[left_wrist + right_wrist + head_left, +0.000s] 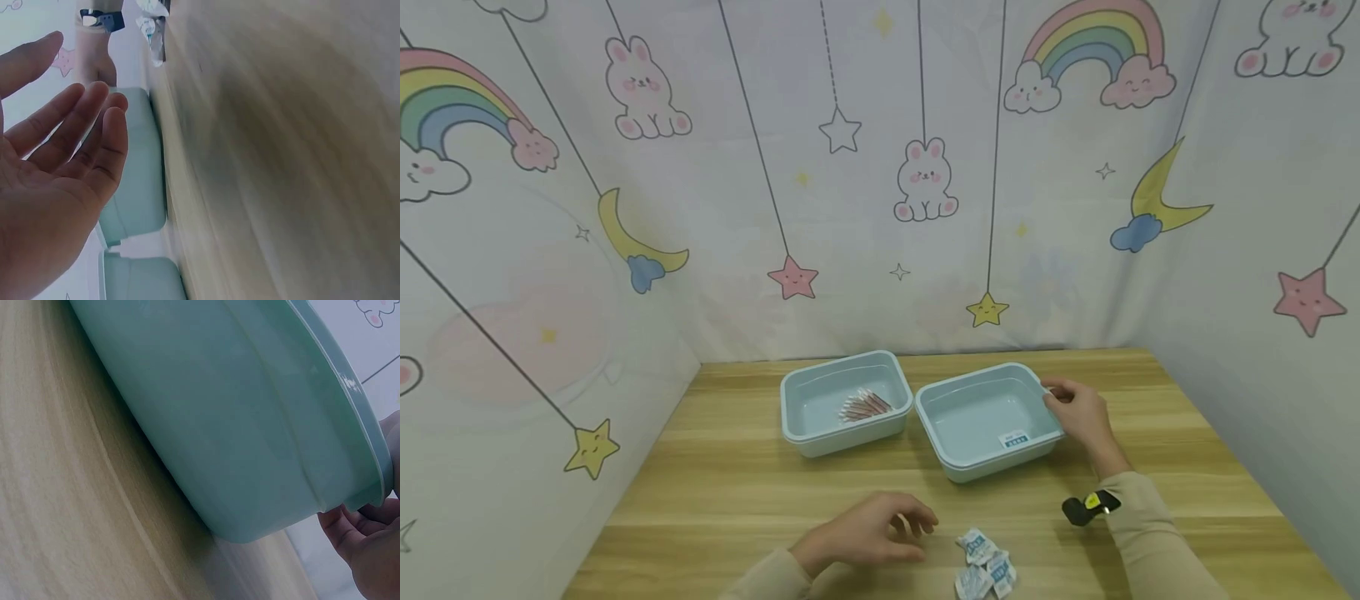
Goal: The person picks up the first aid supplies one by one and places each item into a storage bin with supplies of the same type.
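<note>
One white packet (1014,440) lies in the right tray (973,417), whose outer rim the right hand (1081,414) pinches between thumb and fingers. Just beside that tray on the wooden table (700,500), the left tray (850,434) holds cotton swabs (867,406). The left hand (874,530) holds nothing, its fingers loosely bent and apart from the thumb, near three more packets (977,547).
</note>
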The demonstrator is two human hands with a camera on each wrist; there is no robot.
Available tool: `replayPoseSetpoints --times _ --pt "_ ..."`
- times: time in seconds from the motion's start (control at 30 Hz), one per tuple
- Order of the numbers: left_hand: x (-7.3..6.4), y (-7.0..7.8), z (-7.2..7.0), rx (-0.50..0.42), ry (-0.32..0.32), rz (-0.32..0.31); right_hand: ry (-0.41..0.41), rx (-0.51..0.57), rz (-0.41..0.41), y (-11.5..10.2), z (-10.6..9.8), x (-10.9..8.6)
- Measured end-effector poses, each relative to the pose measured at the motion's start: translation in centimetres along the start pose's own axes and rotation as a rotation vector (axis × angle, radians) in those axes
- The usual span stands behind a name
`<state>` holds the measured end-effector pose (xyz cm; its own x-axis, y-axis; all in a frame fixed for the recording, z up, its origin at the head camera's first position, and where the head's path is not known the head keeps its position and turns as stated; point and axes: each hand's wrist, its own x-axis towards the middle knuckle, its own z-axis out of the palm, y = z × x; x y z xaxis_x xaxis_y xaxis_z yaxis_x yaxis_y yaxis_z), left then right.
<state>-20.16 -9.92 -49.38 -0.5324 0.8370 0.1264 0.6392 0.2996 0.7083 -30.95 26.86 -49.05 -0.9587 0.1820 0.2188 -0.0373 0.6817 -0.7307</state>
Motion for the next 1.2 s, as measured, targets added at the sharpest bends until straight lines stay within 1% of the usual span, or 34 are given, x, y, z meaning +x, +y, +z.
replayPoseSetpoints --times 0.13,0.27,0.4,0.47,0.53,0.63,0.73,0.97,1.03,1.1,1.2 --pt "0.6 0.5 0.5 0.046 -0.031 0.025 0.005 -0.006 -0.006 -0.1 0.1 0.3" --pt "1.2 1.0 1.4 0.123 -0.067 0.073 0.005 -0.01 -0.014 -0.1 0.1 0.4" --pt "1.6 1.5 2.3 0.149 -0.124 0.093 -0.01 -0.006 -0.002 0.0 0.0 0.3" --pt "1.7 1.7 2.6 0.152 -0.155 0.084 -0.015 -0.004 0.014 0.0 0.0 0.2" --pt "1.7 1.8 2.9 0.131 -0.181 0.063 -0.016 0.006 0.021 0.1 0.0 0.1" --pt "1.9 1.9 3.2 0.114 -0.206 0.036 -0.009 0.009 0.023 0.1 0.0 0.1" --pt "2.0 1.9 3.5 0.094 -0.214 0.017 -0.007 0.01 0.019 0.1 0.0 0.1" --pt "2.3 2.1 3.8 0.072 -0.192 -0.024 -0.004 -0.005 0.026 -0.1 -0.1 0.1" --pt "2.4 2.1 3.9 0.1 -0.177 -0.007 -0.005 -0.005 0.024 -0.1 -0.1 0.1" --pt "2.5 2.1 4.0 0.142 -0.162 0.023 -0.006 -0.006 0.02 -0.1 -0.1 0.1" --pt "2.5 1.8 4.2 0.156 -0.16 0.039 -0.006 -0.006 0.016 -0.2 -0.1 0.0"
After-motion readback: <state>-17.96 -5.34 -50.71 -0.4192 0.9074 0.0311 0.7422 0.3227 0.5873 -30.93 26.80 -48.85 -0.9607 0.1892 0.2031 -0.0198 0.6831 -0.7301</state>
